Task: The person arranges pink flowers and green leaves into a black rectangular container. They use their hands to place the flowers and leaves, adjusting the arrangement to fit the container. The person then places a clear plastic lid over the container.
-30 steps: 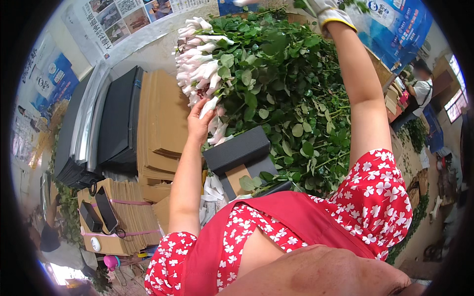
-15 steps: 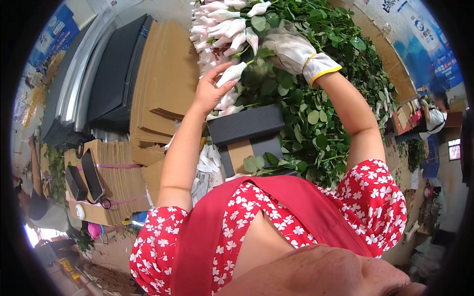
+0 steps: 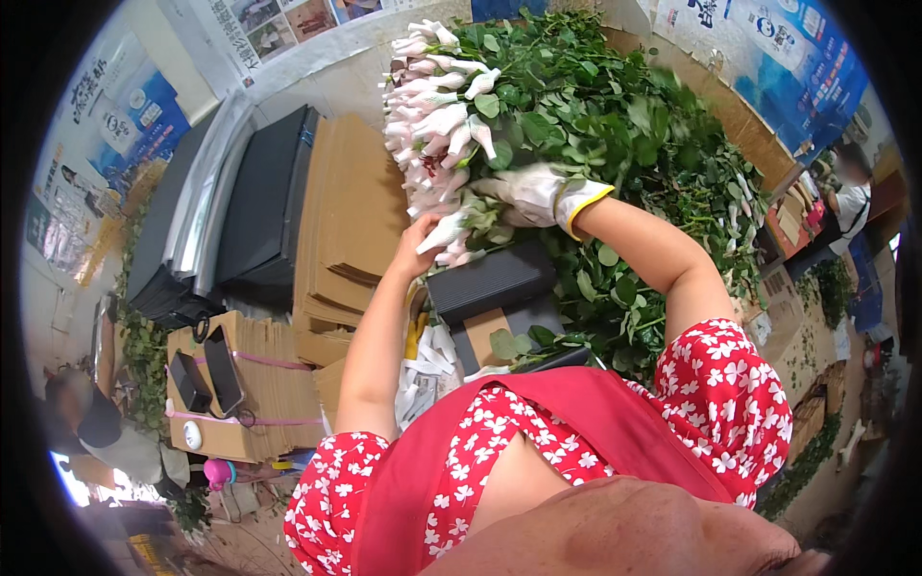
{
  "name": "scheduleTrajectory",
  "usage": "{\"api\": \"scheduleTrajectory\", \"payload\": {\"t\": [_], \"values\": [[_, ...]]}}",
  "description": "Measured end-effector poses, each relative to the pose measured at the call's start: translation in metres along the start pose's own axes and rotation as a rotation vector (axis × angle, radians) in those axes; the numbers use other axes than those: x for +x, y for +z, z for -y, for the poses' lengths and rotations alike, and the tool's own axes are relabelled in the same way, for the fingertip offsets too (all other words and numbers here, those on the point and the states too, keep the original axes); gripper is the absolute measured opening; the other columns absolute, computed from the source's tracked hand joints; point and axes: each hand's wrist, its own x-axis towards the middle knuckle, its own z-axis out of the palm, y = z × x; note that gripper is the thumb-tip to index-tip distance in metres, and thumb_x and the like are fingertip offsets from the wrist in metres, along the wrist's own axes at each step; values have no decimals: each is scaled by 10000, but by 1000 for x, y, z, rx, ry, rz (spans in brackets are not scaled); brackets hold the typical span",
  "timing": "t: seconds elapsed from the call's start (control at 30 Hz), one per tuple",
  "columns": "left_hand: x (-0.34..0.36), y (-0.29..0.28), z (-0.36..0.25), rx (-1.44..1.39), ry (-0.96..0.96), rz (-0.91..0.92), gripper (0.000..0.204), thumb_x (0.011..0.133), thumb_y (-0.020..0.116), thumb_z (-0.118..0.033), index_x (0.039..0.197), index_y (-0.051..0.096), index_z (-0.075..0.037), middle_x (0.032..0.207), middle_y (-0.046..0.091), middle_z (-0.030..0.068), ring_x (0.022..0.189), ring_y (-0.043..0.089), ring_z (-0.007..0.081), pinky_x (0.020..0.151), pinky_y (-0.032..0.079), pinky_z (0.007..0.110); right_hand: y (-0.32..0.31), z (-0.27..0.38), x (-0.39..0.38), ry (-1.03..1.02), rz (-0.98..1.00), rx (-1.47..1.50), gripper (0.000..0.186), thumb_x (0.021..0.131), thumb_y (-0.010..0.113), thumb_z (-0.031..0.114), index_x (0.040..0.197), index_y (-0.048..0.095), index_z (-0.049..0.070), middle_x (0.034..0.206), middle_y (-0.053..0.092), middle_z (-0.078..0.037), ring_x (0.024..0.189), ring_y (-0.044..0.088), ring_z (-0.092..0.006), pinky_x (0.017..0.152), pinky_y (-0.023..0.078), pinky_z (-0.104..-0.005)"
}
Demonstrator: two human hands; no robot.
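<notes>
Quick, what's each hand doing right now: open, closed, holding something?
Left hand: closed on a white-sleeved rose.
Right hand, gloved: at the green leaves; blurred fingers, so its grip cannot be told.

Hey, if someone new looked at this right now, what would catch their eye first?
Probably the heap of green leafy stems at upper centre, with white mesh sleeves bunched along its left edge. Next, the right hand in a pale, yellow-cuffed glove among the leaves, and the bare left hand holding one sleeve. Then the red apron below.
</notes>
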Motion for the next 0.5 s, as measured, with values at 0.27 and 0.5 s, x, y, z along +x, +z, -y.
{"api": "scheduleTrajectory", "payload": {"t": [0.27,0.5], "values": [[-107,3,-134,282,268,-376,386,798,785,-181,1109,615,-27,947,664,159,887,653,314,793,520,380,-102,13,-72,237,137,55,262,874,604,214,1126,621,142,817,668,-166,772,658,-363,687,511,-461],[-211,79,-29,-90,188,240,309,796,778,-168,1080,703,-73,1008,691,125,989,623,289,885,501,371,-82,98,-122,230,220,232,334,881,653,368,1158,640,182,854,705,-141,765,682,-345,674,538,-449]]}}
